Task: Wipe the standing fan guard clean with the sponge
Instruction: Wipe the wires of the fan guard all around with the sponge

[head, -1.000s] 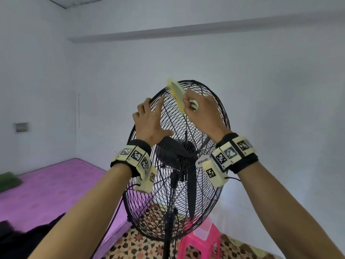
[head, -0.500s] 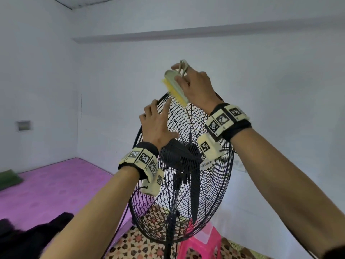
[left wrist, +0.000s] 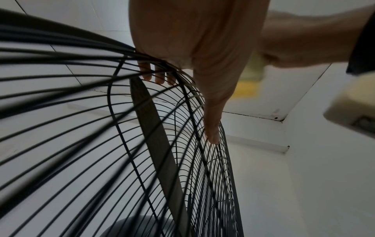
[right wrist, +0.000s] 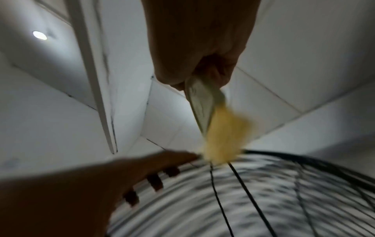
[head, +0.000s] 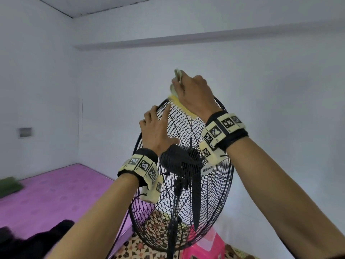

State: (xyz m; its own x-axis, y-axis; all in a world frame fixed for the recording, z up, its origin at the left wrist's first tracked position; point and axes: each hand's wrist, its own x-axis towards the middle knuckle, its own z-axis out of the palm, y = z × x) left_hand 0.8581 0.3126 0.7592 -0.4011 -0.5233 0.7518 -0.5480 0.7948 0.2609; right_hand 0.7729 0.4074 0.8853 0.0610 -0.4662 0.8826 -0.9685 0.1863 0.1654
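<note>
the right hand (head: 194, 94) is up at the very top of the fan guard (head: 214, 184), fingers curled tight around the pale handle of the sponge (head: 183, 107); the yellow pad of it lies against the top rim of the black wire cage, blurred in every view. from the right wrist view the handle sticks out of the closed fist and the yellow part meets the rim right where two thicker wires run away from it

the left hand (head: 156, 131) is on the upper left of the same guard, just beside the sponge. three fingers (left wrist: 156, 77) hook over the rim and poke in through the wires, while the forefinger lies straight along the rim toward the sponge and the thumb stretches out across the mesh toward the motor housing (head: 175, 156). so that hand is gripping the cage

the fan stands upright on its pole (head: 173, 221), a dark blade (head: 196, 199) hanging down inside, and a small white label (head: 207, 168) at the hub. both wrists wear black straps carrying cream blocks with black-and-white markers

behind the fan sits a pink stool (head: 205, 245) on patterned floor tiles (head: 134, 249). to the left a purple mattress (head: 56, 193) carries a green cushion (head: 9, 186) at its far end and some dark cloth (head: 37, 240) near the front
</note>
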